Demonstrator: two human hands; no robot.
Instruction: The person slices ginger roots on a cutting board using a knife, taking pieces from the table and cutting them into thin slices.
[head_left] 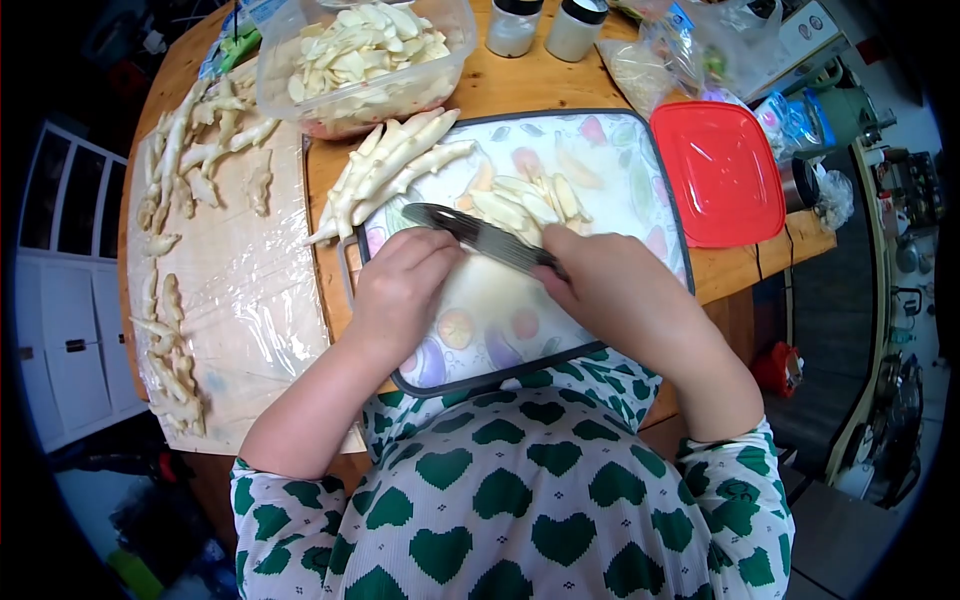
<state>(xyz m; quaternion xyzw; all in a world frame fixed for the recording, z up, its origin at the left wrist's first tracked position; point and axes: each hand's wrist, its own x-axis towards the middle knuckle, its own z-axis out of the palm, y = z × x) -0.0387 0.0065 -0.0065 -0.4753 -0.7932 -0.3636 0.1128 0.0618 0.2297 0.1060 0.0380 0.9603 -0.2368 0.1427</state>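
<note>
My right hand (610, 290) is wrapped round the handle of a kitchen knife (485, 236). The knife's dark blade points left across the white patterned cutting board (600, 150). Curled fingers make my left hand (405, 285) closed beside the blade's tip end; whatever it grips is hidden. Just beyond the blade lies a pile of pale ginger slices (530, 203). Long peeled ginger roots (395, 172) rest across the board's upper left corner, above my left hand.
A clear plastic tub (365, 105) of ginger slices stands at the back. Knobbly ginger pieces (175, 370) lie on a plastic-covered board (250, 320) at left. Two jars (575, 32) stand behind the cutting board. A red lid (718, 172) and plastic bags (690, 50) are at right.
</note>
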